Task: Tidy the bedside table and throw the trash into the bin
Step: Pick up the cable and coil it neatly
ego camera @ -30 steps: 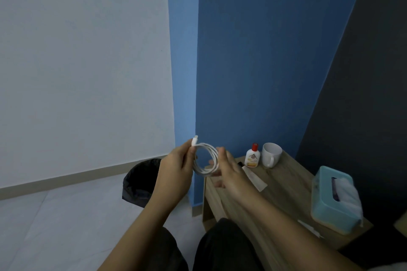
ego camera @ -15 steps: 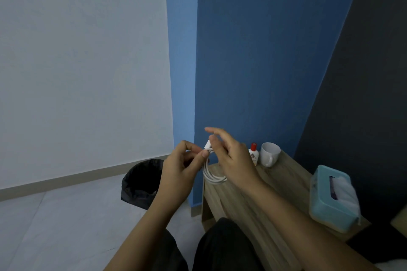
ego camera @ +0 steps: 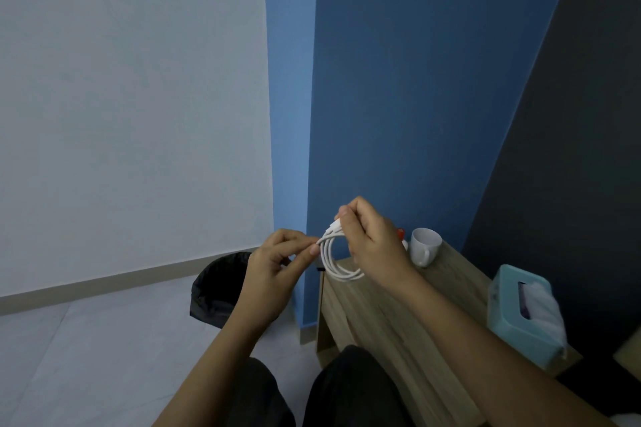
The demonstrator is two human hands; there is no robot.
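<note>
One wood-grain bedside table [ego camera: 399, 322] is standing against the blue wall, with one round black-lined bin [ego camera: 218, 288] sitting on the pale floor to its left. On the tabletop one teal tissue box [ego camera: 516, 315] and one smooth white mug [ego camera: 425, 246] are resting well apart. Above the table's near corner, the left hand [ego camera: 274, 274] and right hand [ego camera: 371, 243] are both pinching one thin white cable [ego camera: 333, 260], coiled into several round loops.

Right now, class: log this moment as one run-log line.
phase: coiling | left hand: pinching white cable coil | right hand: gripping cable end | bedside table: mug, tissue box | bin: on floor, left
</note>
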